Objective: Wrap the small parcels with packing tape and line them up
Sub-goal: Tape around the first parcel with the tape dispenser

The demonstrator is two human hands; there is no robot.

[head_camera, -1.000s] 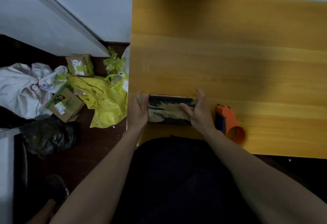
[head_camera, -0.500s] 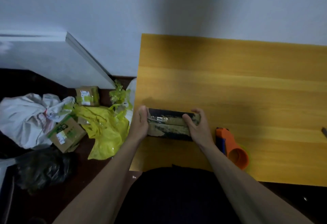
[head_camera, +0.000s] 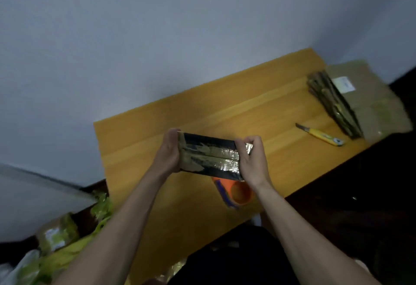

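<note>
The dark, tape-covered oblong parcel (head_camera: 209, 156) is held up over the middle of the orange wooden bench (head_camera: 139, 140), the left hand (head_camera: 167, 151) gripping one end and the right hand (head_camera: 253, 160) wrapped round the other. To place it well, carry it level toward the wrapped parcels (head_camera: 333, 106) at the far right corner, clearing the yellow utility knife (head_camera: 322, 136) and the orange tape dispenser (head_camera: 236, 192) at the near edge.

Wooden table (head_camera: 157, 127): tape dispenser (head_camera: 238, 192), yellow knife (head_camera: 322, 137), taped parcels (head_camera: 335, 104).
</note>
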